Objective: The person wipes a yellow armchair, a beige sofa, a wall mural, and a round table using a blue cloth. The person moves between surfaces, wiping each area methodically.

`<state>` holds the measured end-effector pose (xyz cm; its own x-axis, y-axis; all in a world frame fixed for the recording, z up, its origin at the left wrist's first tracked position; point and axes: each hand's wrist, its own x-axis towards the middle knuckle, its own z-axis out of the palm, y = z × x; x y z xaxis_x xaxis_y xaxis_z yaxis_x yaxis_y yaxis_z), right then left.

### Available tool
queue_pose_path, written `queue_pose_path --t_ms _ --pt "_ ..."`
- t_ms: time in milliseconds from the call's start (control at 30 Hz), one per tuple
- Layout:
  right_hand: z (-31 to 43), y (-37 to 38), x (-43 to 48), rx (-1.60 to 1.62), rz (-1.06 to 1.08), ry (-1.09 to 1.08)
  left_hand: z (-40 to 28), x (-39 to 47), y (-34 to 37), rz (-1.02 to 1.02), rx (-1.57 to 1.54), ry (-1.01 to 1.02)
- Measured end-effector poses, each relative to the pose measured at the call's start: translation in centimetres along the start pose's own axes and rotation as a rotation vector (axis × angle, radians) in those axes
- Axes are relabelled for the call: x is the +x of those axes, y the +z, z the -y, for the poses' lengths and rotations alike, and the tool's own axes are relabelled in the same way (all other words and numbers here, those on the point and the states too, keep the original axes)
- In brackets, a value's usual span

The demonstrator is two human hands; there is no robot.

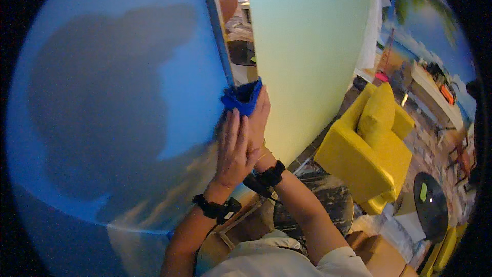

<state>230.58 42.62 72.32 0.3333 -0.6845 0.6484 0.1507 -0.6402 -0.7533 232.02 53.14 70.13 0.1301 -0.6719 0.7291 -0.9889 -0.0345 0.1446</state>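
A blue cloth [244,98] lies against the lower visible part of a narrow mirror strip [240,38] with a dark frame edge. My right hand [259,119] has its fingers along the cloth's right side and holds it there. My left hand [232,146] rests flat, partly over my right hand, its fingertips at the cloth's lower edge. Whether the left fingers grip any cloth is hard to tell. Both wrists wear black straps with small devices. Part of the strip is hidden behind the cloth and hands.
A blue wall [192,84] with a shadow stands left of the strip, a pale green-yellow panel [303,46] right of it. A round dark marble-patterned table [334,196], a yellow armchair [346,154] with a cushion and a black oval table [430,211] stand at the right.
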Motion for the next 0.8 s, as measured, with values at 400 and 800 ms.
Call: queue_pose_path --t_ms 400,800 --pt "-1.2 0.4 -0.5 -0.182 -0.194 -0.399 -0.4 -3.3 1.0 0.024 0.106 -0.004" --pt "1.7 -3.9 -0.8 0.006 0.004 -0.528 -1.1 -0.1 -2.9 -0.197 0.015 0.025"
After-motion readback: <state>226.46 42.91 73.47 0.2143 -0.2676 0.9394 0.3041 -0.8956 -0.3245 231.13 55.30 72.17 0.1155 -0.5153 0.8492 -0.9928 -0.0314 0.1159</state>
